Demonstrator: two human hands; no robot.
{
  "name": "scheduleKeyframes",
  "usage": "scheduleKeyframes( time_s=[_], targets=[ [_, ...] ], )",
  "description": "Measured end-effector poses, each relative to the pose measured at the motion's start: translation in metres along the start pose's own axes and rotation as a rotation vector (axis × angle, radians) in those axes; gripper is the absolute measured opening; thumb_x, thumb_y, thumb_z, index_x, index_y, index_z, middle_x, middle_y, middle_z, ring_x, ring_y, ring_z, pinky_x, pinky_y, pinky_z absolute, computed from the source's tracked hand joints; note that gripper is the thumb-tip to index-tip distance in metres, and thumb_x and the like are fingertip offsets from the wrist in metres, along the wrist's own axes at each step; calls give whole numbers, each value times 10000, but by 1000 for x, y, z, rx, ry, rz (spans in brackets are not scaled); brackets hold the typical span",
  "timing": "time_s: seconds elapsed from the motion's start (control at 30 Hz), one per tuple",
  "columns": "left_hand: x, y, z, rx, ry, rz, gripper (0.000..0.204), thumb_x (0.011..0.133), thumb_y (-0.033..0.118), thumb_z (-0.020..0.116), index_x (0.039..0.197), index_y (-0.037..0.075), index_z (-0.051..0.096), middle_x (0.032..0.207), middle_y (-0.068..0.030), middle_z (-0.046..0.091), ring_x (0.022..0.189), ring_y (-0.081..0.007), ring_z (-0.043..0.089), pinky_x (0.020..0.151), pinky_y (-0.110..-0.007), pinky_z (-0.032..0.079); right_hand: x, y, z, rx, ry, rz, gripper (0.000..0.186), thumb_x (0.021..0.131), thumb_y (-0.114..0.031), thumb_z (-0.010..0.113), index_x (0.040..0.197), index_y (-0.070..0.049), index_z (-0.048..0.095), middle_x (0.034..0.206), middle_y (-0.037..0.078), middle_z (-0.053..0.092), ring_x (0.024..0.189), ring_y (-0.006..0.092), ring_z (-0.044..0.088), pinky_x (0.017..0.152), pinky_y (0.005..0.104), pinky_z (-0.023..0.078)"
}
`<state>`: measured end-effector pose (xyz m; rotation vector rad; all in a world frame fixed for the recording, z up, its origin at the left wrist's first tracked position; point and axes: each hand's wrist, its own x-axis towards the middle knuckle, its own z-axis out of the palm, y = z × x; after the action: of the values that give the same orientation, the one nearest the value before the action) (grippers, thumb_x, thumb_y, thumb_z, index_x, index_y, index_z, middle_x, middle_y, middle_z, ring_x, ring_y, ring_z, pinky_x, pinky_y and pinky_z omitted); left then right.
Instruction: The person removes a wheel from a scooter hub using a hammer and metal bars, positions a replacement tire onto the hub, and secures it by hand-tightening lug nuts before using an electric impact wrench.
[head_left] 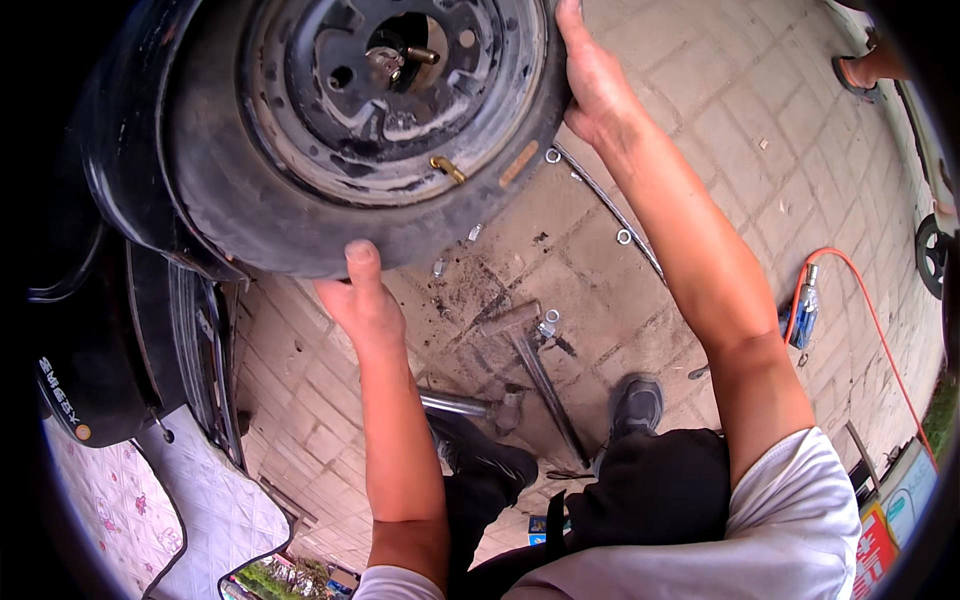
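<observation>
A small black tyre [250, 215] on a worn, rusty metal rim [330, 120] fills the upper left, held up against a vehicle's hub with a stud [420, 55] showing through the centre hole. My left hand [362, 300] grips the tyre's lower edge, thumb on the tread. My right hand [595, 85] presses on the tyre's right side. A brass valve stem [448, 168] sticks out of the rim.
On the brick paving lie a hammer [530, 360], a steel socket wrench [470, 405], several loose nuts [550, 155] and a long thin rod [610, 205]. An orange air hose [880, 320] with a tool runs at right. Another tyre [185, 360] stands at left. My shoes [637, 405] are below.
</observation>
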<state>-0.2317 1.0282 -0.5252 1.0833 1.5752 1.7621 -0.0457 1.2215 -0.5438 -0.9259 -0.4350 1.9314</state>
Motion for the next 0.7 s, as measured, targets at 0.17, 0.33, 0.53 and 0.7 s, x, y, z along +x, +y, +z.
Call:
scheduleKeyframes(
  time_s=[0.17, 0.33, 0.53, 0.7],
  targets=[
    [17, -9, -14, 51, -41, 5, 745, 847, 381, 685, 1364, -39, 350, 1357, -124, 438, 1233, -233, 446, 1058, -381, 330, 3, -3, 11, 2, 2, -56, 644, 936, -495, 495, 1334, 9, 457, 1280, 161, 557, 1152, 212, 550, 1002, 369, 429],
    [-1, 8, -16, 56, -15, -81, 758, 837, 382, 693, 1366, -36, 347, 1360, -122, 435, 1242, -233, 438, 1062, -380, 324, -14, 12, -8, -97, 112, 68, 758, 953, -566, 413, 1360, 73, 388, 1388, 173, 461, 1255, 260, 470, 1069, 416, 360],
    [12, 9, -20, 87, -34, -34, 784, 831, 399, 695, 1375, -36, 336, 1377, -128, 419, 1255, -236, 426, 1077, -376, 298, -8, 28, -8, -49, 70, -53, 881, 934, -570, 454, 1326, 197, 267, 1329, 269, 450, 1184, 319, 517, 984, 440, 450],
    [17, -2, -23, 113, -44, 3, 827, 826, 426, 698, 1388, -42, 312, 1396, -131, 399, 1269, -234, 406, 1081, -372, 284, 5, 29, -9, -66, 30, -104, 869, 931, -592, 435, 1351, 149, 268, 1339, 247, 453, 1219, 312, 486, 1018, 450, 416]
  ],
)
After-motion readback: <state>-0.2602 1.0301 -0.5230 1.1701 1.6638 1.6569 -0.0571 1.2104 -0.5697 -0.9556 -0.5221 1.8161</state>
